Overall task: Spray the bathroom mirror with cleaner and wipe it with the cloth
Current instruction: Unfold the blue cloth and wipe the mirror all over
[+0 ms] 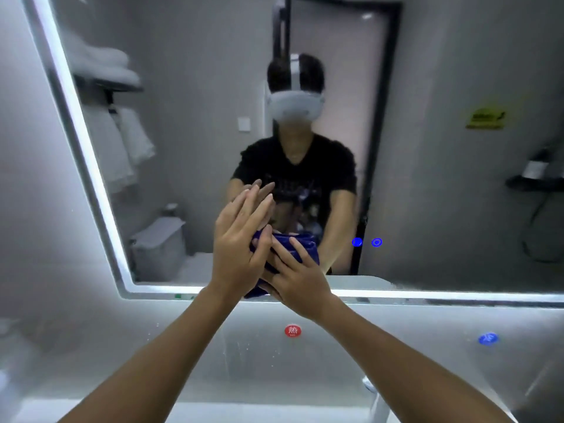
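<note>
Head view, looking at a lit-edged mirror [213, 87] filling the upper frame. Blue cloth [300, 245] bunched at centre frame, pressed against the lower part of the glass just above the bright bottom edge. Right hand [297, 277] laid over the cloth from the lower right, fingers spread and fairly straight across the folds, pressing rather than curling round; grip open. Left hand [236, 242] just left of the cloth, palm turned toward the glass, fingers straight and together, pointing up and right, thumb edge touching the cloth's left side; grip open, nothing enclosed. Cloth mostly between and behind the two hands, a blue corner showing below the right palm near the mirror's rim. Both forearms reaching up from the bottom of the frame and meeting at centre. Reflected in the glass: person in a black shirt with a white headset, folded white towels [106, 67] on a shelf at upper left, a toilet [158, 242] at lower left. Below the mirror, a red round sticker [293, 330] at lower centre and a blue one [488, 338] at lower right. Spray cleaner not visible.
</note>
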Tool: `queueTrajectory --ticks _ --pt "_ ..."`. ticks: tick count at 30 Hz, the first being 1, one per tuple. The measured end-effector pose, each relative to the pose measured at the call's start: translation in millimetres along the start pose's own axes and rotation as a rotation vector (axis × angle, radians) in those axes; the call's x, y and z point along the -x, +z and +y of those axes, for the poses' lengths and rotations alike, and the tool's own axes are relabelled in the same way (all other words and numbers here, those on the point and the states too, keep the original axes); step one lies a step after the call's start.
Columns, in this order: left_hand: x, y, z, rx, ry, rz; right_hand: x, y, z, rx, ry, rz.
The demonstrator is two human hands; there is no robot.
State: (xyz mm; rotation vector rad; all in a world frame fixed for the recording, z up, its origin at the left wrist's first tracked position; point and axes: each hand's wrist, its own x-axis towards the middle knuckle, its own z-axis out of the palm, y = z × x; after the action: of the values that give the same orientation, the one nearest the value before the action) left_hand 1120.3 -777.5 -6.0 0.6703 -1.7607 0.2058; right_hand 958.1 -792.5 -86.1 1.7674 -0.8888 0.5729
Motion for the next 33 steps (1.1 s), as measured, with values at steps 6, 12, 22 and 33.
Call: queueTrajectory --ticks 6,12,22,33 --pt "54 -14 -33 -0.075 -0.121 -0.059 2 1 -1 0.015 -0.035 -0.036" --pt "6 -36 -27 -0.077 0.011 -0.004 -30 -18 35 0.01 -0.084 -0.012" --pt "-95 -43 11 0.028 0.114 0.102 -119 -85 175 0.211 0.169 0.167" --pt "-136 20 101 -0.01 0.136 0.217 -130 -98 221 0.144 0.326 0.294"
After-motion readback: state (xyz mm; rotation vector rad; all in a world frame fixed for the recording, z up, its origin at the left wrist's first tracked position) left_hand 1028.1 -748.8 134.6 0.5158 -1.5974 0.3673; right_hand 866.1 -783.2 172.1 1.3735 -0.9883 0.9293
